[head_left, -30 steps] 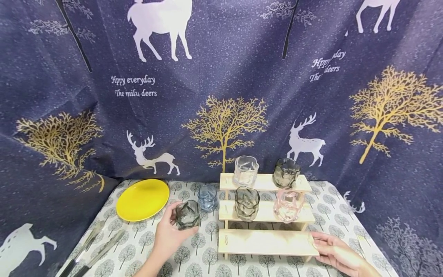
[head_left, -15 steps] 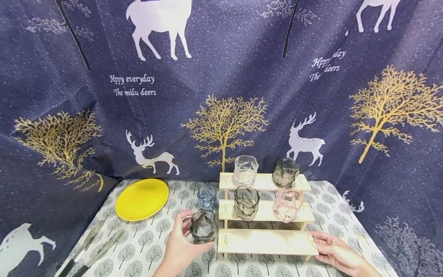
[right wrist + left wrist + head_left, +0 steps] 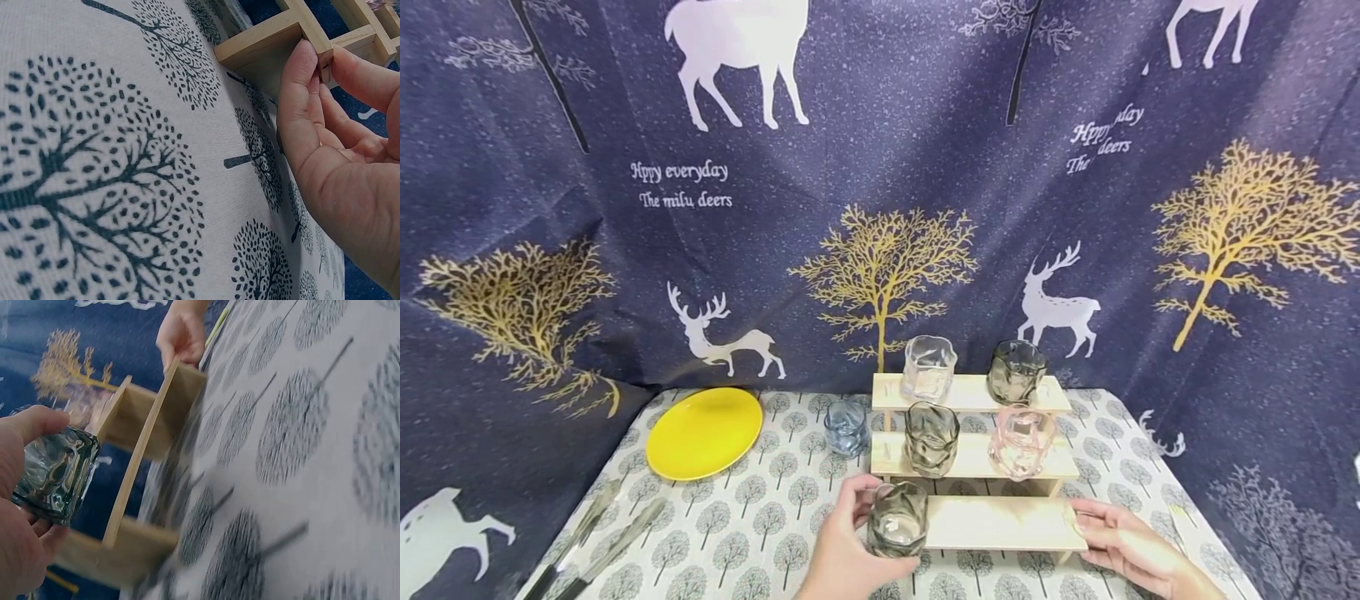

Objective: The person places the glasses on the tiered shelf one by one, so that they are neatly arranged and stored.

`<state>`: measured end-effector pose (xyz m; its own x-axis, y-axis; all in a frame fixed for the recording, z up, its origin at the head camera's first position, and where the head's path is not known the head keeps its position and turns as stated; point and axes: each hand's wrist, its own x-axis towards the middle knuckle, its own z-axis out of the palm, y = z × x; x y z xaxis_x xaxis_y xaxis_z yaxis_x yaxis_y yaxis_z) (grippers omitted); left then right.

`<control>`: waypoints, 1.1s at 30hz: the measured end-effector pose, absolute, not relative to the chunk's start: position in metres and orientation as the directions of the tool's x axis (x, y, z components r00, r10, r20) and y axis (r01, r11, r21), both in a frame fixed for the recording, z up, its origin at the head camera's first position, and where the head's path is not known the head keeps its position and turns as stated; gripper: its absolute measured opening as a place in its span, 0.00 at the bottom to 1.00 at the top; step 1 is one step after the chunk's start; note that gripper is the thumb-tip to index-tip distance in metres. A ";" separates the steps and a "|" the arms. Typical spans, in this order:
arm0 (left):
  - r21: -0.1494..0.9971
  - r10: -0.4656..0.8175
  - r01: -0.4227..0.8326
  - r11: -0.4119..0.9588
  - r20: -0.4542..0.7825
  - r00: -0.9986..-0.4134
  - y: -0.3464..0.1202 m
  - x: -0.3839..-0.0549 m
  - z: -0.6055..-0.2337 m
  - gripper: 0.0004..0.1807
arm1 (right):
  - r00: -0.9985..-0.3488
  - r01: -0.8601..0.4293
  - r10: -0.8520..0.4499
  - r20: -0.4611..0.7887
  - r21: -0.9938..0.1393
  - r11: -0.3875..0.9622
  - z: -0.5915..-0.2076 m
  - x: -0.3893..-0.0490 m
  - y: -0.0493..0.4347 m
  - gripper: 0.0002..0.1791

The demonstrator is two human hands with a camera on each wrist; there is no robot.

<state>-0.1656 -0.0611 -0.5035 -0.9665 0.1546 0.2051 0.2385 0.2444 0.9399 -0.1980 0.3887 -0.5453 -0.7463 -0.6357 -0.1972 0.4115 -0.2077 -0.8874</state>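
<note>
My left hand [image 3: 850, 542] grips a smoky grey glass tumbler [image 3: 898, 518] by its sides, thumb in front and fingers behind. In the head view the tumbler overlaps the left end of the lowest step of a three-tier wooden shelf [image 3: 1000, 523]. The left wrist view shows the same tumbler [image 3: 56, 472] off the tabletop, beside the step boards. At the other end, my right hand [image 3: 1123, 546] pinches the right edge of that lowest step; in the right wrist view its thumb and fingers [image 3: 299, 65] close on the board's corner.
Grey [image 3: 931, 437] and pink [image 3: 1022, 442] tumblers stand on the middle step. Clear [image 3: 928, 368] and dark grey [image 3: 1017, 372] ones stand on top. Left of the shelf are a blue tumbler [image 3: 847, 428], a yellow plate [image 3: 704, 433] and dark-handled utensils [image 3: 617, 533].
My left hand has carried the grey tumbler rightward and toward me, from beside the blue tumbler to the lowest step's left end. My right hand stays at the step's edge.
</note>
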 end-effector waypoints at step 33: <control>0.922 0.287 0.251 0.294 0.165 -0.944 0.092 -0.187 -0.518 0.48 | -0.742 0.380 -0.658 -0.130 -0.890 -0.252 -0.546 -0.197 0.384 0.25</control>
<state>-0.1873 0.0924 -0.5183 -0.9437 0.2866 0.1650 0.2505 0.2939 0.9224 -0.1967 0.3839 -0.5457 -0.7418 -0.6579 -0.1303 0.3800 -0.2522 -0.8900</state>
